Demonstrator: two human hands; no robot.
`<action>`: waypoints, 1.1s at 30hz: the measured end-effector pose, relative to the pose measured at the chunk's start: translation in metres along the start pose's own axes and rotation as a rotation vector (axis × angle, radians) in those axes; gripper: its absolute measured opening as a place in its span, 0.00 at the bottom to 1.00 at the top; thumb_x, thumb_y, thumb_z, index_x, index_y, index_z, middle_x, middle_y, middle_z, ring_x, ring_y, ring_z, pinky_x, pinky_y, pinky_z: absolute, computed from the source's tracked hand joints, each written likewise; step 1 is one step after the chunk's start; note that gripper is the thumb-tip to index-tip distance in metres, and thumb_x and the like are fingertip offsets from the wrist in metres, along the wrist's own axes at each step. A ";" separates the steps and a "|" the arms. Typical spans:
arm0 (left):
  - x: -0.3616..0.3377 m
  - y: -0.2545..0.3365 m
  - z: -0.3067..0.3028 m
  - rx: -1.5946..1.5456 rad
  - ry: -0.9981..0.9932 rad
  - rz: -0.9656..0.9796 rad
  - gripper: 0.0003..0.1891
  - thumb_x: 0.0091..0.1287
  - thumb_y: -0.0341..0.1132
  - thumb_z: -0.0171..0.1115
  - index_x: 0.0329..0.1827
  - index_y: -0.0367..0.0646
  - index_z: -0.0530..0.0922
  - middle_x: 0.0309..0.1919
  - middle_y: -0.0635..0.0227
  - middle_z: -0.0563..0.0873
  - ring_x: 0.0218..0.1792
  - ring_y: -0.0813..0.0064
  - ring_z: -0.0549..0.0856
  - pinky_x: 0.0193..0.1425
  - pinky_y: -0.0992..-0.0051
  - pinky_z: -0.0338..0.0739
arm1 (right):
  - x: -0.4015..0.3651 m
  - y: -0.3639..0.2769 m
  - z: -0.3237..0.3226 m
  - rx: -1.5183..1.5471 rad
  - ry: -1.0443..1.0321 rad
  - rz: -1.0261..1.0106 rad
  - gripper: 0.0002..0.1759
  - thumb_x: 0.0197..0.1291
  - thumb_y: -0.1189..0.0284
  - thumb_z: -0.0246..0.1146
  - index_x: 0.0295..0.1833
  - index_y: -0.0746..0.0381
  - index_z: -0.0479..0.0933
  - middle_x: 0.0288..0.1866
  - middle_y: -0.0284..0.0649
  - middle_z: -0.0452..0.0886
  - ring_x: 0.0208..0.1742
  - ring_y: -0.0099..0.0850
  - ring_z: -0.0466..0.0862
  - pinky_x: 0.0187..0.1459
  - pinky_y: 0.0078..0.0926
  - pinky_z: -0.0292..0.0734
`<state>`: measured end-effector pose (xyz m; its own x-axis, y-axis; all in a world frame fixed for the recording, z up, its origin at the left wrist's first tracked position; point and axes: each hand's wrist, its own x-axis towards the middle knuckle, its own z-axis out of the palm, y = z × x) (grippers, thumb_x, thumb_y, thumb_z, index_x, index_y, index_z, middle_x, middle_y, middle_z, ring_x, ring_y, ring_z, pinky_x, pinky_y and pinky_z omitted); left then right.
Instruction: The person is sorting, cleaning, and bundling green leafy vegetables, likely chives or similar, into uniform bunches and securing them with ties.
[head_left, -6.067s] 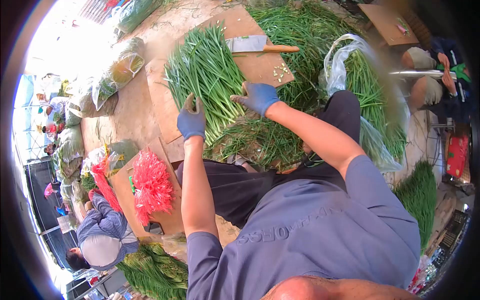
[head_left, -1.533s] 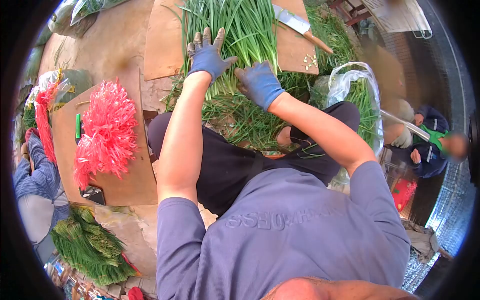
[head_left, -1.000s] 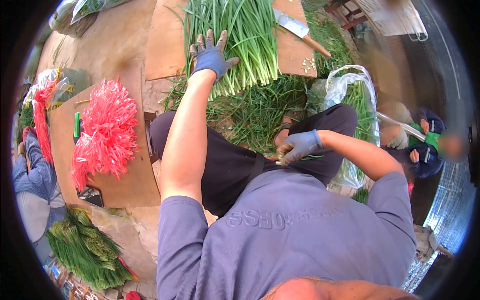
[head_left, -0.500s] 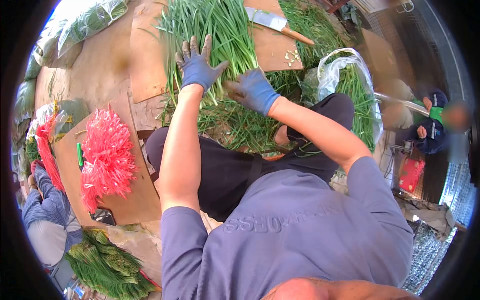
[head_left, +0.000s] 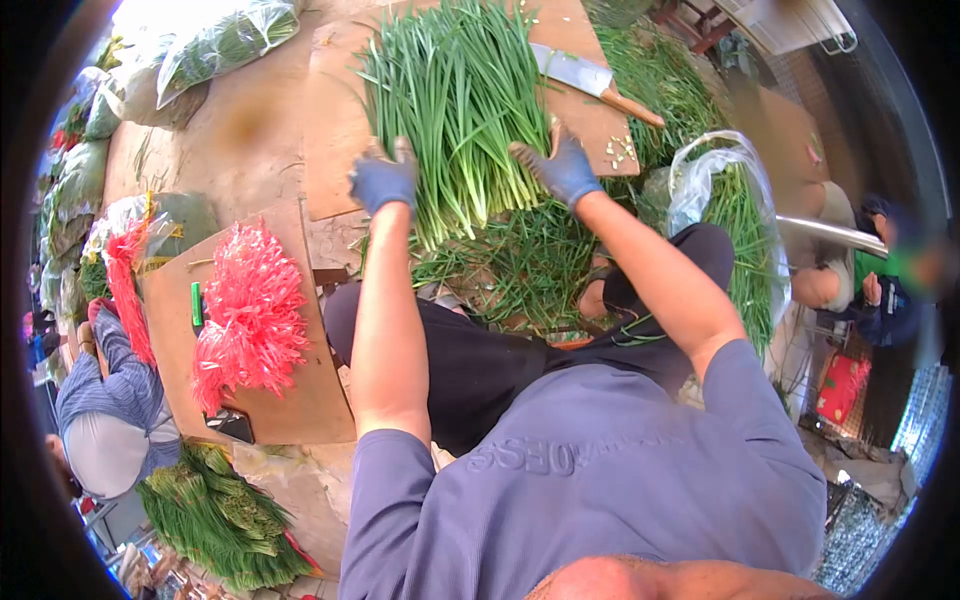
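A broad bunch of garlic chives (head_left: 465,110) lies on a brown board (head_left: 335,110), its pale cut ends toward me and hanging past the near edge. My left hand (head_left: 385,182), in a blue glove with dirty fingertips, is at the bunch's left side, thumb apart from the fingers. On the opposite side my right hand (head_left: 565,170), also gloved, has its thumb and fingers spread near the pale ends. Neither hand grips anything. A cleaver (head_left: 575,72) with a wooden handle rests on the board, right of the chives. Small pale trimmings (head_left: 620,152) lie near it.
Left of me, a second board (head_left: 180,330) carries red plastic ties (head_left: 250,305), a green marker (head_left: 197,303) and a phone (head_left: 230,424). To the right stands a plastic bag (head_left: 690,195) of greens. Loose leaves (head_left: 530,260) cover the ground below. Other people sit on both sides.
My left hand has gone from lying flat on the chives to their left side. My right hand has moved to the right of the pale ends. The view has shifted slightly.
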<state>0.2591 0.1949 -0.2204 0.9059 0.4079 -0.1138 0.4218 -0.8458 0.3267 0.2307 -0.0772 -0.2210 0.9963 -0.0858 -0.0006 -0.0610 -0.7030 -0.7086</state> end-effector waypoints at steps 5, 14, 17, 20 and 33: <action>-0.003 0.039 0.031 -0.573 -0.186 0.154 0.34 0.75 0.56 0.49 0.75 0.39 0.67 0.67 0.43 0.76 0.70 0.47 0.73 0.75 0.62 0.66 | -0.024 -0.019 0.064 0.201 0.070 0.062 0.48 0.61 0.52 0.68 0.76 0.71 0.57 0.70 0.67 0.68 0.72 0.58 0.69 0.73 0.42 0.63; 0.027 0.005 0.009 -1.261 -0.343 -0.066 0.26 0.74 0.44 0.60 0.70 0.41 0.73 0.52 0.67 0.82 0.45 0.78 0.78 0.48 0.76 0.75 | -0.036 -0.021 -0.037 -0.048 0.079 -0.063 0.32 0.64 0.59 0.66 0.68 0.66 0.70 0.59 0.59 0.79 0.60 0.56 0.79 0.60 0.47 0.74; 0.047 -0.008 0.022 -1.252 -0.264 -0.016 0.22 0.73 0.43 0.62 0.65 0.43 0.78 0.42 0.77 0.82 0.32 0.84 0.76 0.36 0.81 0.73 | -0.080 -0.043 -0.043 -0.134 -0.099 -0.571 0.24 0.65 0.63 0.64 0.64 0.61 0.76 0.54 0.54 0.82 0.55 0.52 0.81 0.57 0.46 0.76; 0.040 -0.009 0.013 -1.239 -0.326 -0.015 0.21 0.72 0.46 0.61 0.63 0.45 0.81 0.41 0.72 0.87 0.36 0.75 0.84 0.42 0.75 0.79 | -0.131 -0.079 -0.013 -0.143 -0.922 -0.635 0.24 0.65 0.61 0.64 0.64 0.57 0.77 0.54 0.49 0.84 0.54 0.50 0.83 0.58 0.45 0.76; 0.011 -0.026 -0.027 -0.124 -0.411 0.203 0.27 0.64 0.57 0.65 0.53 0.43 0.85 0.49 0.50 0.88 0.54 0.52 0.86 0.60 0.61 0.77 | -0.104 -0.115 0.008 -0.200 -0.756 -0.304 0.24 0.69 0.55 0.60 0.64 0.56 0.76 0.48 0.48 0.86 0.40 0.46 0.87 0.46 0.41 0.81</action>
<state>0.2574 0.2305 -0.2050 0.9196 0.0473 -0.3899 0.2497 -0.8367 0.4875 0.1345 0.0178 -0.1450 0.7387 0.5742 -0.3531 0.2785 -0.7370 -0.6158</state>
